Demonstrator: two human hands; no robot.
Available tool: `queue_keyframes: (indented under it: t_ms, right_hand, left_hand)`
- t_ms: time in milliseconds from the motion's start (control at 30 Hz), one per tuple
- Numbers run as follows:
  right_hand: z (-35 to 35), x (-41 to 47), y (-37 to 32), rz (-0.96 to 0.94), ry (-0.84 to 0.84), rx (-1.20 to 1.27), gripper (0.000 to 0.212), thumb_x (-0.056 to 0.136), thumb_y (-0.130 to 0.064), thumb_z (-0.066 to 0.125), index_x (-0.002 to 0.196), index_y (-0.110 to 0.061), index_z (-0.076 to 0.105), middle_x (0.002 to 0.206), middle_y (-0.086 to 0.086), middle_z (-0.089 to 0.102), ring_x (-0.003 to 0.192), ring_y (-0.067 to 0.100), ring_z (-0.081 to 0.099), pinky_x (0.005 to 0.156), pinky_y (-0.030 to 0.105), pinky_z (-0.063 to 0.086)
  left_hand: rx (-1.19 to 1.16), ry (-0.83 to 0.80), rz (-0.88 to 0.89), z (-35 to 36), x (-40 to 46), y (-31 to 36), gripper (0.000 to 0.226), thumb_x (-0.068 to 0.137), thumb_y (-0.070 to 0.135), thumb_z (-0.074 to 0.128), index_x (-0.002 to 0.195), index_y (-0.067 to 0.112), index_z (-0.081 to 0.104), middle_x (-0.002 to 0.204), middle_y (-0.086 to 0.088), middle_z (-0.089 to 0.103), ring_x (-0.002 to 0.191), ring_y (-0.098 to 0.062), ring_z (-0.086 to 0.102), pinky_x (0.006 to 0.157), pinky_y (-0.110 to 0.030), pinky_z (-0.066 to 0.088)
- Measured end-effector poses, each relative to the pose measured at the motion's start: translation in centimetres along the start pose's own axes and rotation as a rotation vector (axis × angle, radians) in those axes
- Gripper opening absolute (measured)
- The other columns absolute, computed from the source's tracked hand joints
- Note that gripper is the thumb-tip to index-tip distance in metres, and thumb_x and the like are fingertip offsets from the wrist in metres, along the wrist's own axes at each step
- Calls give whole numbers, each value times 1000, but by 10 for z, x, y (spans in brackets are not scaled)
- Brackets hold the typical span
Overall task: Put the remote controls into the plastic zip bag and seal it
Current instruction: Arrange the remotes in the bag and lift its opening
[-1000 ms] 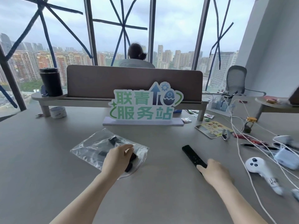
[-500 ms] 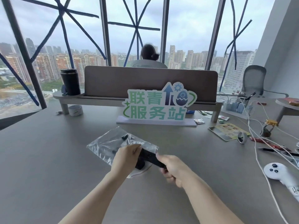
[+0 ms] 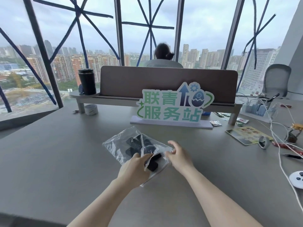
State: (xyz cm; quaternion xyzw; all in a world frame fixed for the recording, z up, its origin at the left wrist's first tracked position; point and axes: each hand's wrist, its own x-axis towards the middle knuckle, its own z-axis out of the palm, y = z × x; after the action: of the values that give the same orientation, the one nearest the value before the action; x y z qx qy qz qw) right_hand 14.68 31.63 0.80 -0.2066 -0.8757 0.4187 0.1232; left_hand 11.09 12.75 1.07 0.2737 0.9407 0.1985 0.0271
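I see a broad grey desk [image 3: 49,161], matte and smooth. Across its far side stands a long brown padded divider [image 3: 164,82] with rounded corners, and in front of it a flat cut-out sign [image 3: 172,105] in green and white on a pale slab base. A dark cylindrical tumbler [image 3: 87,81] sits on the shelf at the left; loose white cables [image 3: 278,145] trail over the right side of the desk.

The bag [image 3: 121,143] lies flat at mid-desk, clear crinkled plastic with shiny creases, its mouth toward me. Inside it are the remotes [image 3: 139,143], black and slab-shaped; their near ends poke out at the mouth, so they are not fully in, and the bag is unsealed.

My left hand [image 3: 134,169] presses on the bag's near left edge, fingers curled over the plastic and touching a remote's end. My right hand [image 3: 177,155] is at the mouth's right edge, fingers loosely curled; I cannot tell whether it pinches the plastic.
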Motion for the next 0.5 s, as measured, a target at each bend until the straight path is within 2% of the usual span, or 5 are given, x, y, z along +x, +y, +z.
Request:
queue_keyframes:
  t_ms: [100,233,333,400,500]
  right_hand:
    - [-3,6,-7,-39,107,-107,25,91,-11,50,104,-19,70,103,5,75,83,28,68,74,33,54]
    - [-20,-3,-23,-48,96,-58,26,87,-7,49,90,-19,71,77,1,73,45,19,59,56,30,50]
    - [-46,-12,-51,-3,89,286,29,86,0,51,75,-13,75,50,3,64,33,15,50,42,26,42]
    - [-69,-13,-75,29,122,587,27,84,5,53,77,-9,75,51,7,65,33,13,49,38,22,40]
    - [-113,-20,-115,-52,186,784,23,84,4,56,84,-7,76,56,8,71,34,11,52,35,20,42]
  left_hand:
    - [118,-53,-68,-1,-9,-6,74,71,20,50,137,43,29,118,-6,47,98,-33,58,70,-33,46]
    - [-69,115,-133,-27,-2,-15,66,72,3,42,129,33,49,117,-10,56,94,-34,63,73,-35,54]
    - [-443,342,-141,-72,10,-7,39,72,-4,49,101,15,68,94,-12,67,60,-30,68,56,-40,60]
    - [-572,446,-86,-108,18,8,19,76,-3,60,87,8,70,80,-12,69,47,-20,64,51,-32,60]
    - [-717,528,25,-166,28,33,7,73,4,71,72,10,71,60,-3,66,41,-7,56,48,-21,53]
